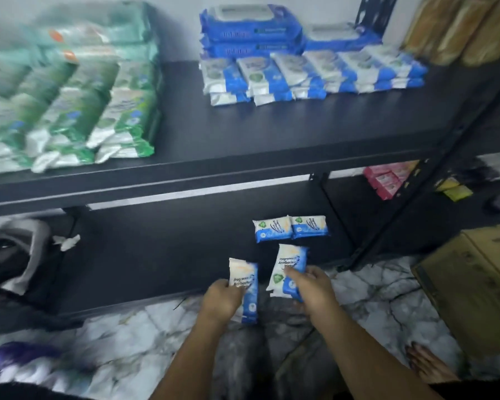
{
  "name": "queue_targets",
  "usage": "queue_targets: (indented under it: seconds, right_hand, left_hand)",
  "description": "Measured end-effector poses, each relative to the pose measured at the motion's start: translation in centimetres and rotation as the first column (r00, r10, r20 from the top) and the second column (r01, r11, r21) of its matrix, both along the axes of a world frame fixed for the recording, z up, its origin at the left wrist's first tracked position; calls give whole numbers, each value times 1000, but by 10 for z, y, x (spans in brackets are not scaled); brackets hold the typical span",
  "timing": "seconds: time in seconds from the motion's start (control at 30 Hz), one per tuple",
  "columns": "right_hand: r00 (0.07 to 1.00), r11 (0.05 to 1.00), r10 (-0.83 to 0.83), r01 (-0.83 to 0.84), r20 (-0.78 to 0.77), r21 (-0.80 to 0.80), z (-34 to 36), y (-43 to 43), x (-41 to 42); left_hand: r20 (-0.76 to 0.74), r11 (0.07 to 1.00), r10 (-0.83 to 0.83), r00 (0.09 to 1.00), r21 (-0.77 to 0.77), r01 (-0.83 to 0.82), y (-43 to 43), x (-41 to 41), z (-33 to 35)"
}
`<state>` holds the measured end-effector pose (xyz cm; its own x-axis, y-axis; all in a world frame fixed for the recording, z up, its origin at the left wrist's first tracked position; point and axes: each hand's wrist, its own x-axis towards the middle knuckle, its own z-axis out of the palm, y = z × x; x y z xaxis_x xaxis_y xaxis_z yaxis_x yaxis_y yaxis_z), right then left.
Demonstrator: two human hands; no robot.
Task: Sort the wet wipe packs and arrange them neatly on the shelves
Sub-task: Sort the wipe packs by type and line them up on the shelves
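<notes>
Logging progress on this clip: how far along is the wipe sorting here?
Done: green packs grouped left on the upper shelf, blue packs stacked right, two small packs side by side on the lower shelf. In hand: the left hand holds one small blue pack, the right hand a second pack, near that pair. Left: setting those two down; the blurred purple items on the floor may need sorting.

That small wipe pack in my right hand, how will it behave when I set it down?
Its film wrapper looks soft, so the pack probably flexes. The right hand holds it by one end, so it seems light. Flat like the two packs on the lower shelf, it should lie still, not roll.
</notes>
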<state>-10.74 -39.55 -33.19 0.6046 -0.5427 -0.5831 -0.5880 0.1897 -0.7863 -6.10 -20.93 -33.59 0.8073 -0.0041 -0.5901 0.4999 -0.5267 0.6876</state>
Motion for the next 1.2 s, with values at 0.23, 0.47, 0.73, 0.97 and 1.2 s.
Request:
queue_targets:
  seconds: [0.23, 0.47, 0.73, 0.97, 1.2]
  right_hand:
    - [964, 989, 82, -111, 254, 101, 119, 23, -42]
    - [856, 982, 174, -185, 487, -26, 243, 34, -57]
    - [805, 960, 256, -149, 535, -236, 326, 22, -7]
    - [875, 926, 312, -191, 371, -326, 330, 13, 40]
    - [890, 823, 422, -297, 172, -484, 318, 11, 47]
  left_hand:
    - [239, 978, 21, 971, -206, 30, 24, -50, 119]
    - [443, 920, 62, 894, -372, 120, 32, -70, 224]
    - [719, 982, -56, 692, -87, 170, 14, -23, 314]
    - [631, 988, -155, 760, 119, 103, -5, 27, 329]
    - [664, 883, -369, 650, 470, 22, -14, 38, 314]
